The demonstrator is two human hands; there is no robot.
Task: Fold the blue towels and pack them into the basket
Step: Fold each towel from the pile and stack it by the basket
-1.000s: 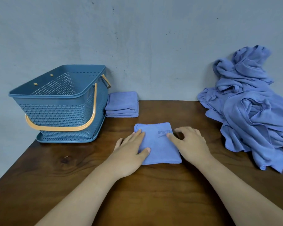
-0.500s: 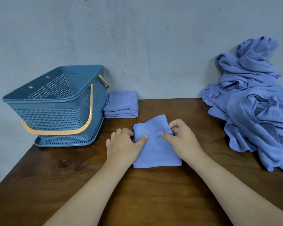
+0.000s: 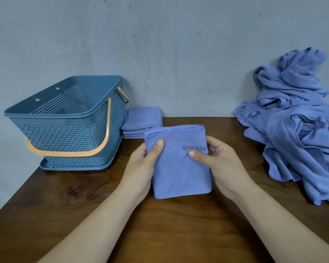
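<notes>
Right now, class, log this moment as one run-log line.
folded towel: held above table | left hand: grips left edge | right hand: grips right edge | folded stack: beside basket | unfolded pile: table's right

A pale grey wall (image 3: 160, 44) fills the upper half of the view, its surface mottled and marked with small dark specks and faint scratches. Against it stands a dark brown wooden tabletop (image 3: 169, 234) with a wavy grain and a low sheen. A dark knot (image 3: 72, 190) sits in the wood near the left edge, which runs diagonally. Beyond that edge the grey continues downward. The light is soft and even.
</notes>
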